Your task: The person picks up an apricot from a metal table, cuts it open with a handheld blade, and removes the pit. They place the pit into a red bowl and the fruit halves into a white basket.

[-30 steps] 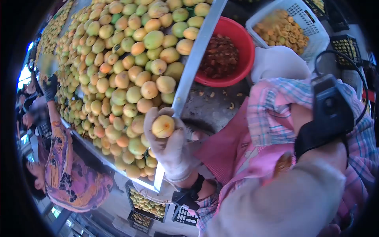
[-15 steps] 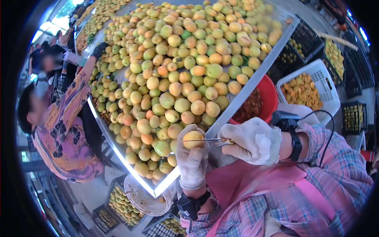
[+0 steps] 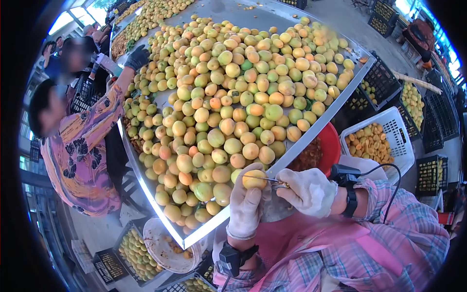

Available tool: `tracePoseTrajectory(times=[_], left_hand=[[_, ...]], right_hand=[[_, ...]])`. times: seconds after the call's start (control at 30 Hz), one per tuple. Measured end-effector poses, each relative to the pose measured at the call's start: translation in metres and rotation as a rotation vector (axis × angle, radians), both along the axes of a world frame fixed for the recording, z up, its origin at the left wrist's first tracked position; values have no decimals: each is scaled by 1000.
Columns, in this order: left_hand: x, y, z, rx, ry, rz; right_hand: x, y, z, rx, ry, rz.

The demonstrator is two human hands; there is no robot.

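A yellow-orange apricot point(image 3: 254, 179) is held in my gloved left hand point(image 3: 245, 204), near the front corner of the metal table point(image 3: 311, 135). My gloved right hand point(image 3: 311, 192) grips a thin metal tool point(image 3: 271, 180) by its handle, with the shaft lying against the fruit. Whether the tip is in the flesh I cannot tell. Beyond my hands a large heap of green, yellow and orange apricots point(image 3: 219, 102) covers much of the tabletop.
A red bucket point(image 3: 332, 148) and a white crate point(image 3: 404, 127) of halved fruit stand to the right. Below the table corner is a white basin point(image 3: 168, 255). On the left a co-worker point(image 3: 80, 151) reaches a dark-gloved hand to the heap. Black crates point(image 3: 382, 78) stand around.
The view has shifted, showing more of the far tabletop. Both hands still hold the apricot and the tool, and the tool now slants downward to the right across the fruit.
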State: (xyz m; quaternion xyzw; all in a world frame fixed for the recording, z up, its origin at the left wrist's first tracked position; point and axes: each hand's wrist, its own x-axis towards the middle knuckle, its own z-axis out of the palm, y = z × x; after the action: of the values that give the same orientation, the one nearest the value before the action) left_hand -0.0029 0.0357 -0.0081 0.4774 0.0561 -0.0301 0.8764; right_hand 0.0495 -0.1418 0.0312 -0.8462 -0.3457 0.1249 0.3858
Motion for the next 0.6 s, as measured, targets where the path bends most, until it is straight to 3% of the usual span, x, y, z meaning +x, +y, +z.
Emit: tracePoseTrajectory(times=[0.27,0.53,0.6], left_hand=[[-3,3,3,65,-14,-25],[-7,-6,0,58,-79,-51],[-7,-14,2,-78,-53,60]], right_hand=[[-6,3,-5,-86,-30,-11],[-5,8,-6,-7,-100,3],[-6,10,-9,-5,-84,-9]])
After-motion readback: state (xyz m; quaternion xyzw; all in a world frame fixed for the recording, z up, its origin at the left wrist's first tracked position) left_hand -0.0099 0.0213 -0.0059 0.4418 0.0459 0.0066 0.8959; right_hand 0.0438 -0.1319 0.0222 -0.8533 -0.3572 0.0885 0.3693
